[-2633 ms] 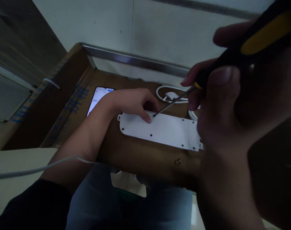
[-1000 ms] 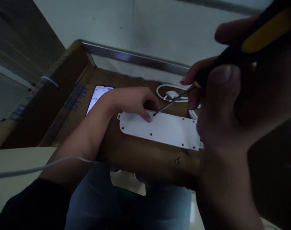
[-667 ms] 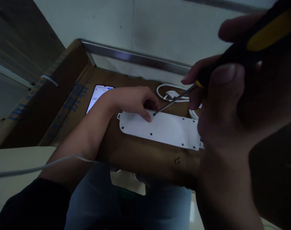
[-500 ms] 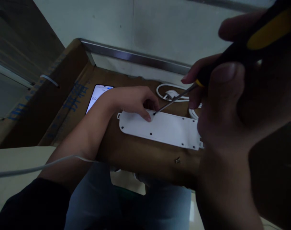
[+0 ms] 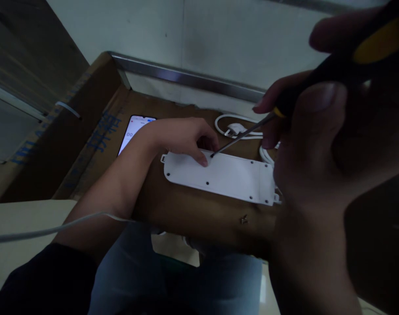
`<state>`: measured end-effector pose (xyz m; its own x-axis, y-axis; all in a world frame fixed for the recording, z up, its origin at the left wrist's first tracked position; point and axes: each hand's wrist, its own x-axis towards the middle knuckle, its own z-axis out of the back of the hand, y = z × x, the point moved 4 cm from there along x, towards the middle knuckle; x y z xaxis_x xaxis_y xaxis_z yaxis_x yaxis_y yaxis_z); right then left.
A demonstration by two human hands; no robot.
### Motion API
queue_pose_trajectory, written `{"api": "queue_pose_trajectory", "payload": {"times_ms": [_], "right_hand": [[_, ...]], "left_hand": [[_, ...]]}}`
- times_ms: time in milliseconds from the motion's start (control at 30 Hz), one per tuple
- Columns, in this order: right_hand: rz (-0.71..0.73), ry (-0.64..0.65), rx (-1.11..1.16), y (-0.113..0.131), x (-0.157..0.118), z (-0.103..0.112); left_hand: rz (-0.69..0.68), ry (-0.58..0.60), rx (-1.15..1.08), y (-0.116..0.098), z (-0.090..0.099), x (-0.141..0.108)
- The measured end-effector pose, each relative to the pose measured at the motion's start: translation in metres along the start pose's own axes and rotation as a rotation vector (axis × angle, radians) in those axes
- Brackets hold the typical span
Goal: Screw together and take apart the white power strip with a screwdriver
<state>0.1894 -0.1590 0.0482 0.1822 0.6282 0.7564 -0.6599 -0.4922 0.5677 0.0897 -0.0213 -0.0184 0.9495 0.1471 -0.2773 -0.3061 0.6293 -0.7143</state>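
Observation:
A white power strip (image 5: 229, 177) lies on the cardboard with its back up, showing several dark screw holes. My left hand (image 5: 189, 138) grips its far edge, thumb on the back and fingers curled over the side. In my right hand (image 5: 320, 118) is a screwdriver (image 5: 245, 133) with a black and yellow handle, close to the camera. Its metal shaft slants down to the left, and the tip sits at a hole by my left thumb. Whether a screw is in that hole I cannot tell. Several small screws (image 5: 244, 219) lie in a little pile in front of the strip.
Behind the strip lies a coiled white cord with its plug (image 5: 235, 129). A lit phone (image 5: 134, 130) rests beyond my left forearm. The cardboard box wall (image 5: 64, 127) rises at the left, and a metal-edged ledge (image 5: 186, 81) runs along the back. A thin white cable (image 5: 55, 230) crosses my left forearm.
My right hand and the screwdriver handle have shifted slightly right in view. The screwdriver tip stays at the same hole, and my left hand keeps its hold.

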Motion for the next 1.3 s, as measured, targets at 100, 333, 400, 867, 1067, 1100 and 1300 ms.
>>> {"api": "queue_pose_trajectory", "payload": {"times_ms": [100, 333, 400, 867, 1067, 1100, 1300], "right_hand": [[-0.009, 0.011, 0.005, 0.001, 0.000, 0.000], [-0.037, 0.024, 0.039, -0.001, 0.000, -0.001], [-0.040, 0.011, 0.055, -0.002, 0.000, -0.001], [-0.054, -0.109, 0.117, -0.012, 0.000, -0.005], [-0.117, -0.101, 0.226, -0.015, -0.001, -0.011], [-0.117, -0.101, 0.215, -0.016, -0.001, -0.010], [-0.089, -0.110, 0.169, -0.021, -0.001, -0.005]], "left_hand": [[0.013, -0.002, 0.009, -0.002, 0.001, 0.000], [-0.020, 0.002, 0.011, -0.005, 0.001, -0.001], [-0.030, -0.003, 0.004, -0.004, 0.001, -0.001], [-0.160, -0.137, -0.261, -0.021, 0.010, -0.010], [-0.166, -0.213, -0.265, -0.022, 0.011, -0.010], [-0.167, -0.227, -0.265, -0.021, 0.011, -0.009], [-0.123, -0.278, -0.296, -0.013, 0.007, -0.003]]}}
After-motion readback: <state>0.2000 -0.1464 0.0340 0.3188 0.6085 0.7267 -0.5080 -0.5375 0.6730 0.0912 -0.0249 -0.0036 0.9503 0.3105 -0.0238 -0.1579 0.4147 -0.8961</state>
